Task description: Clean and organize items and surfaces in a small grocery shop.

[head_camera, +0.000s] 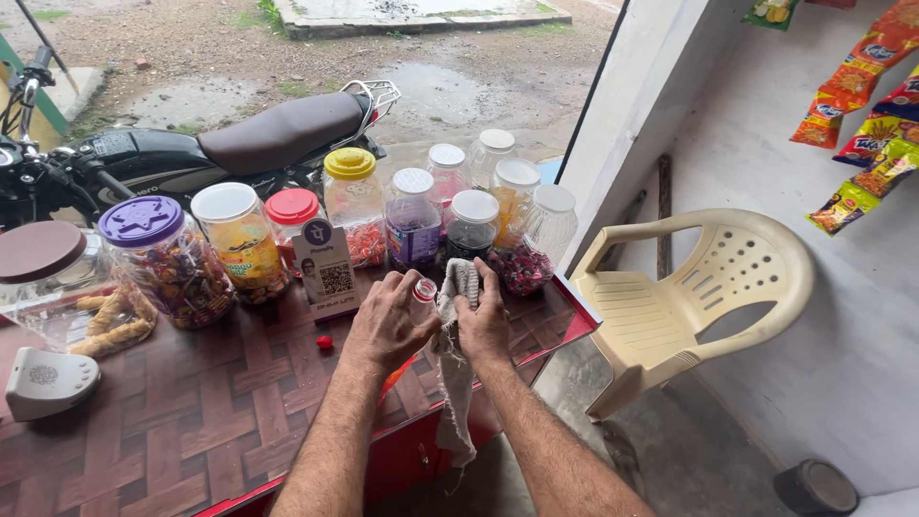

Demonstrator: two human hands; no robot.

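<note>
Left hand (388, 321): grip wrapped around a small clear bottle (422, 292) with an orange body, at the tabletop's (191, 421) front edge. Right hand (483, 321): grip clamped on a frayed grey cloth (458, 383), pressed to the bottle. Tabletop: brown woven pattern, red rim. Along the far edge: round clear plastic jars (356, 206) of wrapped sweets, lids purple, white, red, yellow. Loose red cap (325, 342) near the left hand.

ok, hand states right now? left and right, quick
Left hand: closed around a small clear bottle, its cap off.
Right hand: closed on a grey cloth, pressing it against the bottle.
</note>
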